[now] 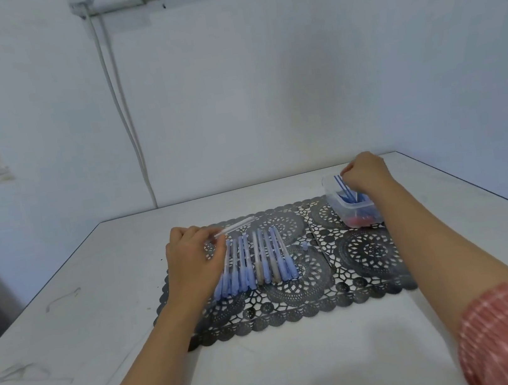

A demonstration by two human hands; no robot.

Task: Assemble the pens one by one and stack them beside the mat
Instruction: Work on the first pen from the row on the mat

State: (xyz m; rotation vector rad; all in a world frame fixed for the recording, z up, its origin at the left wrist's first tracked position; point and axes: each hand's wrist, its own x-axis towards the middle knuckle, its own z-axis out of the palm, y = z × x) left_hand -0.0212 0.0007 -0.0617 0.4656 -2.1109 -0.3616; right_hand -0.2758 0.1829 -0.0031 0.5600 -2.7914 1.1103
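Several pens (258, 262) with blue and grey caps lie side by side on the black lace mat (298, 297). My left hand (192, 261) hovers over their left end and pinches a clear pen barrel (236, 226) that points up and right. My right hand (365, 174) reaches into a clear plastic tub (341, 209) at the mat's far right corner and pinches thin blue refills (344, 188) that stick up from it. A small blue cap (305, 245) lies loose on the mat right of the pens.
The mat lies on a white table (106, 362) set against a white wall. Red parts (360, 221) show in the tub's bottom. The table's right edge (476, 188) runs diagonally near the tub. A cable (132, 138) hangs down the wall behind.
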